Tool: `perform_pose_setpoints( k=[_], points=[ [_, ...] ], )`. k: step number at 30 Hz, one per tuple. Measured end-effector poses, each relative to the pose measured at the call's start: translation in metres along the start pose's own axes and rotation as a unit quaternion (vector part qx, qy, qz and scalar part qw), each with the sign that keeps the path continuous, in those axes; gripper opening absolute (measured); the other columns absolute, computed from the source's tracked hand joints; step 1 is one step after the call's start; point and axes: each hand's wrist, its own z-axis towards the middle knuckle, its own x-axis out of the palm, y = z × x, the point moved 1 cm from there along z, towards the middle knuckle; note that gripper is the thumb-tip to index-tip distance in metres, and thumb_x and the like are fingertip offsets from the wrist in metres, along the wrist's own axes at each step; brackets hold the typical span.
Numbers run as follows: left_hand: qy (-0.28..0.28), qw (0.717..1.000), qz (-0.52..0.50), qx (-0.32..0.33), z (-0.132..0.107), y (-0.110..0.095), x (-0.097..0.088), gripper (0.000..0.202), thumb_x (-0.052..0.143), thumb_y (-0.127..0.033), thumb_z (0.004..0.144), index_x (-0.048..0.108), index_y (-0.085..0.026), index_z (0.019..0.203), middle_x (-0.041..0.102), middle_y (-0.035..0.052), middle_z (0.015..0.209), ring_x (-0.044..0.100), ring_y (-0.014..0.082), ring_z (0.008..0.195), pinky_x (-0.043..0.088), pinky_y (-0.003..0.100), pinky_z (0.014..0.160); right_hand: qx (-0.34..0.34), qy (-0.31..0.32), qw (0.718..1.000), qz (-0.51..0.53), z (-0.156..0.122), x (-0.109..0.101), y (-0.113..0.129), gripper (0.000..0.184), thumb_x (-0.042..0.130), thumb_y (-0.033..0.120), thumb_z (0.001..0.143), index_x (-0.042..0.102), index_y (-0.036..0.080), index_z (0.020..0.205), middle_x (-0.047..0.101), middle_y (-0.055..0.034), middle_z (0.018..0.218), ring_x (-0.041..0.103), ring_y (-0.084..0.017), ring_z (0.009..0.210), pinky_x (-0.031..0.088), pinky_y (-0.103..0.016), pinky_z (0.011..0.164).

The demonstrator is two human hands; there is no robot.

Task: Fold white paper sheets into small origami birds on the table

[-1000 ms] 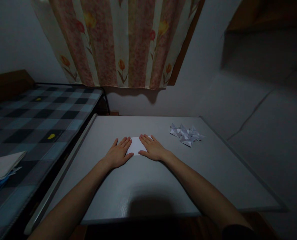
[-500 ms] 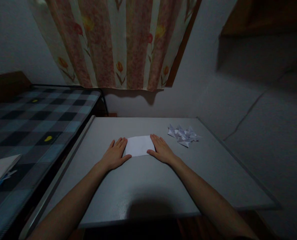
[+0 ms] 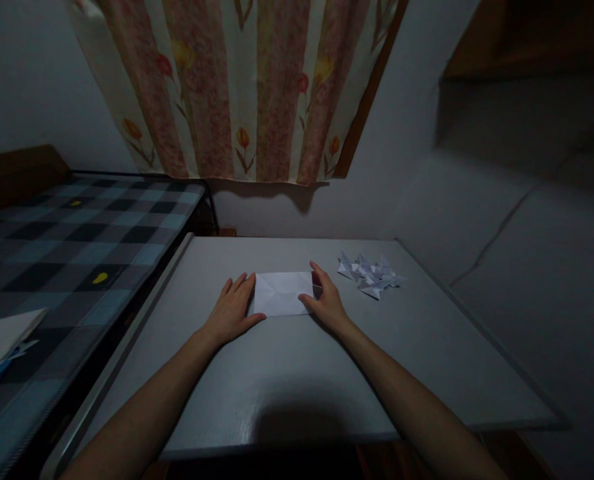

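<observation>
A white sheet of paper (image 3: 281, 293) lies on the table between my hands, a rectangle wider than it is deep, with faint creases. My left hand (image 3: 234, 312) rests flat at its left edge, fingers spread and thumb along the near corner. At the right edge, my right hand (image 3: 329, 300) is turned partly on its side. Its thumb tip touches or hovers just over the paper, and the index finger reaches past the far right corner. Thumb and fingers stand apart; the lower fingers are partly hidden.
Several folded white paper pieces (image 3: 371, 273) are grouped on the table (image 3: 287, 373) to the right. A bed with a checked cover (image 3: 141, 220) runs along the left, with a pale flat item (image 3: 7, 337) on it. A curtain (image 3: 271, 100) hangs behind.
My right hand has risen from lying flat and turned on its side, with its fingers now curved. More of the paper's right side shows. The left hand stays at the left edge.
</observation>
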Motion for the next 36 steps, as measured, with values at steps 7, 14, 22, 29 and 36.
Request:
perform_pose_setpoints(
  k=[7,14,22,29,36],
  points=[
    [-0.069,0.997,-0.034,0.007,0.003,0.000,0.001,0.091,0.064,-0.043,0.077,0.014,-0.012,0.147,0.042,0.0193,0.143,0.039,0.0324,0.132,0.029,0.051,0.108,-0.044,-0.026,0.999,0.016,0.000,-0.008,0.016,0.026,0.052,0.025,0.080,0.068,0.023,0.101,0.067,-0.0060,0.087,0.059,-0.023,0.087,0.048,-0.039,0.082],
    [-0.142,0.983,-0.092,0.067,0.000,0.004,-0.004,0.022,0.053,-0.028,0.087,0.066,-0.024,0.105,0.071,0.0060,0.098,0.059,0.0229,0.104,0.043,0.043,0.093,-0.051,-0.027,0.998,0.000,0.000,-0.012,0.013,0.024,0.047,0.009,0.065,0.065,0.023,0.069,0.065,-0.0055,0.082,0.056,-0.025,0.091,0.045,-0.041,0.084],
    [-0.085,0.981,-0.042,0.169,-0.001,-0.007,-0.001,0.018,0.052,-0.026,0.090,0.069,-0.023,0.095,0.071,0.0059,0.095,0.061,0.0212,0.100,0.047,0.039,0.087,-0.028,-0.096,0.992,-0.076,0.000,-0.028,-0.001,0.040,0.045,0.012,0.071,0.062,0.021,0.105,0.058,-0.0106,0.118,0.048,-0.028,0.116,0.036,-0.049,0.101],
    [-0.070,0.981,-0.038,0.174,-0.002,-0.012,0.000,0.022,0.048,-0.028,0.093,0.068,-0.020,0.097,0.072,0.0062,0.092,0.065,0.0185,0.084,0.050,0.035,0.079,-0.171,0.228,0.946,-0.157,-0.013,-0.004,0.012,0.072,0.070,0.052,0.071,0.050,0.020,0.133,0.047,-0.0131,0.141,0.035,-0.031,0.134,0.020,-0.055,0.110],
    [-0.088,0.983,-0.060,0.151,-0.004,-0.013,0.004,0.023,0.047,-0.027,0.093,0.064,-0.020,0.106,0.072,0.0052,0.088,0.066,0.0171,0.077,0.049,0.031,0.072,-0.128,0.172,0.963,-0.165,-0.011,0.006,0.008,0.018,0.058,0.037,0.088,0.071,0.025,0.090,0.066,-0.0048,0.118,0.049,-0.025,0.123,0.019,-0.054,0.109]
  ],
)
